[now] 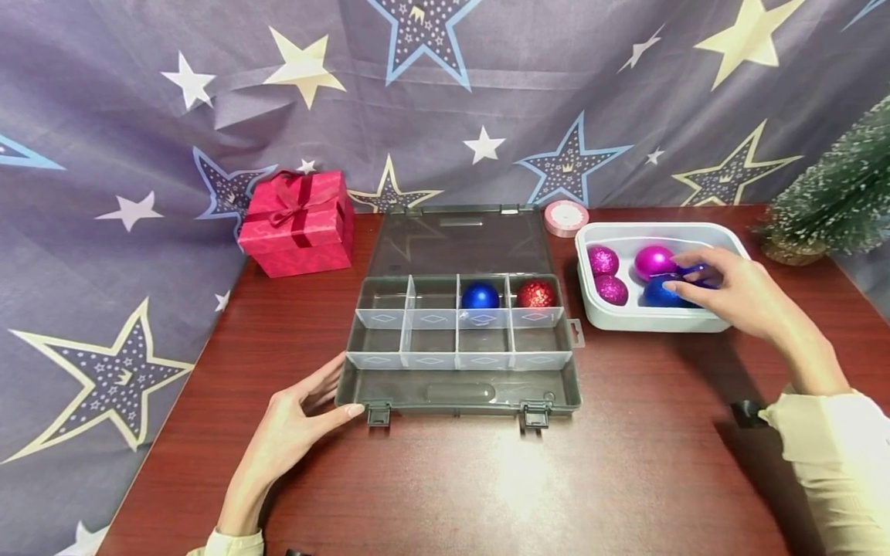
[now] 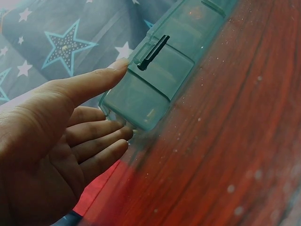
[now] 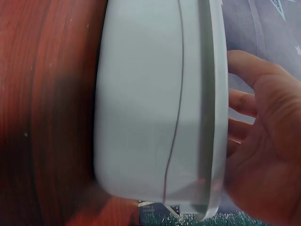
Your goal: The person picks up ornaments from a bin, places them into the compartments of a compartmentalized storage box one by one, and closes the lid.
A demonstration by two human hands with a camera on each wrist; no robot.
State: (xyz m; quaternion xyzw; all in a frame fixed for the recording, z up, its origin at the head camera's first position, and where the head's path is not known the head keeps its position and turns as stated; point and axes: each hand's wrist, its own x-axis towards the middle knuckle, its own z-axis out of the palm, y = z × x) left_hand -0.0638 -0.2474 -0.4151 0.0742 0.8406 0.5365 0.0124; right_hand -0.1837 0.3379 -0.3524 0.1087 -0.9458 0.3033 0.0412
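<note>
A grey see-through organizer box (image 1: 459, 394) lies with its lid laid back. Its back row holds a blue ball (image 1: 480, 296) and a red glitter ball (image 1: 536, 294) in separate compartments. My left hand (image 1: 292, 421) rests on the front left corner, thumb at the front edge, fingers extended along the side. Over a white tub (image 1: 653, 318), my right hand (image 1: 737, 293) grips a shiny blue ball (image 1: 695, 273) between thumb and fingers. A matte blue ball (image 1: 660, 293) sits under the thumb. In the right wrist view the tub wall (image 3: 141, 103) hides the fingertips.
Inside the tub are also a smooth pink ball (image 1: 653, 263) and two pink glitter balls (image 1: 602, 261). A ribbon roll (image 1: 566, 218) stands behind the organizer. A red gift box (image 1: 297, 224) is at back left, a small frosted tree (image 1: 834, 193) at right.
</note>
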